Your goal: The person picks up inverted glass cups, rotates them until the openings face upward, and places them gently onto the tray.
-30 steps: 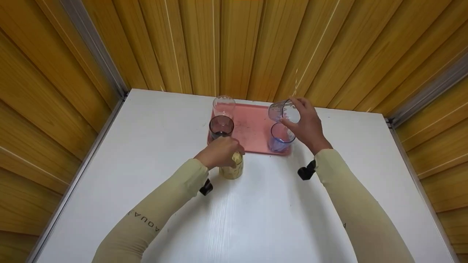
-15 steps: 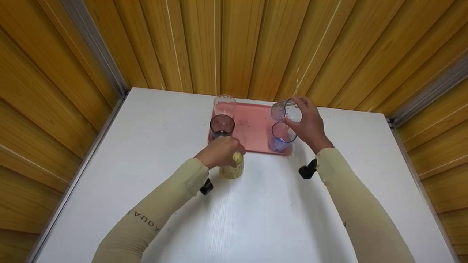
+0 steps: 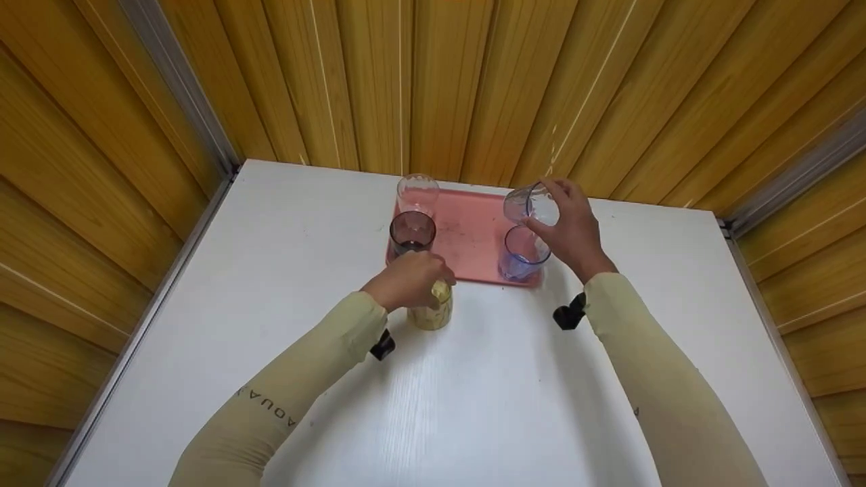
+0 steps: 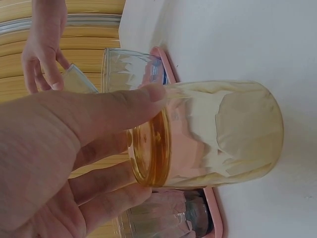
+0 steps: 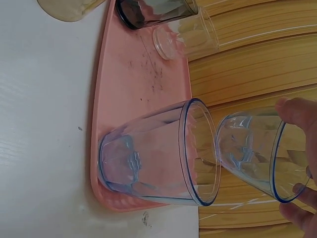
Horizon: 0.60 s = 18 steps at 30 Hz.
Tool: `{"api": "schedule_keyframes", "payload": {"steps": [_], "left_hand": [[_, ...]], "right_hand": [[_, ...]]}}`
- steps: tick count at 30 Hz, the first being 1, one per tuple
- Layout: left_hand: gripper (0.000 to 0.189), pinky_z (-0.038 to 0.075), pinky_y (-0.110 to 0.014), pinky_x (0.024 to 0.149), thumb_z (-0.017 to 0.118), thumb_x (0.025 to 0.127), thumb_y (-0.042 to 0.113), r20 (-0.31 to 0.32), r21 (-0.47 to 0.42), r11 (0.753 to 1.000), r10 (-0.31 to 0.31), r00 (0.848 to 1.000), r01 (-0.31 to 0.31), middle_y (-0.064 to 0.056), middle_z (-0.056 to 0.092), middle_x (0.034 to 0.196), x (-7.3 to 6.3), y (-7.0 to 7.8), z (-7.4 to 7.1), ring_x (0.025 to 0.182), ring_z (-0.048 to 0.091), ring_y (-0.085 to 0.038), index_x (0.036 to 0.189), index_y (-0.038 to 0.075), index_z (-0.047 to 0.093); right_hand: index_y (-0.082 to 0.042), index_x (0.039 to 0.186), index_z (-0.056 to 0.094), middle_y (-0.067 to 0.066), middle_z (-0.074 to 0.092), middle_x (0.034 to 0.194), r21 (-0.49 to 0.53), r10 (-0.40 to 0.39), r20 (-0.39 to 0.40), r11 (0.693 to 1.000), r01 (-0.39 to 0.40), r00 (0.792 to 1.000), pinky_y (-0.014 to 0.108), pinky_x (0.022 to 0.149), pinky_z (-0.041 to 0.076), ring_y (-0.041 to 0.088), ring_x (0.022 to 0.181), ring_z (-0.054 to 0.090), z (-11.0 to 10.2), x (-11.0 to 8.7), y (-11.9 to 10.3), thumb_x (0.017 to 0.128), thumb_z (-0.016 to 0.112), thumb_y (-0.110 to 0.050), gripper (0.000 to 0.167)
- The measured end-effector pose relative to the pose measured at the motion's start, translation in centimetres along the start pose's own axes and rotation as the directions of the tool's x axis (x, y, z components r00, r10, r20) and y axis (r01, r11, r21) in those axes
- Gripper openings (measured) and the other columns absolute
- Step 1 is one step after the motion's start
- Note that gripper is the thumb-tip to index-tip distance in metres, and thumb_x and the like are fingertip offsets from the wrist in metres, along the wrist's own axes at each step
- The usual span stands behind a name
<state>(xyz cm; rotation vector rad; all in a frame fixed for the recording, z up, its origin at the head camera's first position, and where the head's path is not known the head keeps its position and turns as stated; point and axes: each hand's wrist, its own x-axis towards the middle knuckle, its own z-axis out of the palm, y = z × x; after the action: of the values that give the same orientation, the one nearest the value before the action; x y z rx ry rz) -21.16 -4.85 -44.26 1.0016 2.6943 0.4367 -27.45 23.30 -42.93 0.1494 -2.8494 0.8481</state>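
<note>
In the head view, my left hand (image 3: 411, 282) grips the upper end of a yellow glass (image 3: 431, 316) standing on the white table, just in front of the pink tray (image 3: 467, 233). Thumb and fingers are around its darker amber end in the left wrist view. My right hand (image 3: 570, 226) pinches the rim of a clear blue-rimmed glass (image 5: 250, 148), tilted on its side with the mouth toward the palm. Its base end overlaps the rim of a second blue-rimmed glass (image 5: 148, 153), which stands upright in the tray's near right corner.
A dark smoky glass (image 3: 412, 230) stands at the tray's left side, partly behind my left hand. Behind it is a clear glass (image 3: 418, 193). The wood-patterned wall (image 3: 440, 88) rises right behind the table's far edge.
</note>
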Motion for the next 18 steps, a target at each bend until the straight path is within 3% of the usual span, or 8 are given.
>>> {"api": "schedule_keyframes", "payload": {"steps": [18], "left_hand": [[0.041,0.055,-0.037,0.093,0.085,0.072,0.012,0.009,-0.039,0.999,-0.036,0.999,0.036,-0.001,0.072,0.111,0.07,0.11,0.00,0.106,0.066,-0.018,0.111,0.016,0.074]], "right_hand": [[-0.031,0.148,0.036,0.007,0.036,0.149,-0.011,-0.018,-0.002,1.000,0.018,1.000,0.052,0.111,0.039,0.030,0.139,0.036,0.54,0.57,0.02,0.084,0.075,-0.032,0.075]]}}
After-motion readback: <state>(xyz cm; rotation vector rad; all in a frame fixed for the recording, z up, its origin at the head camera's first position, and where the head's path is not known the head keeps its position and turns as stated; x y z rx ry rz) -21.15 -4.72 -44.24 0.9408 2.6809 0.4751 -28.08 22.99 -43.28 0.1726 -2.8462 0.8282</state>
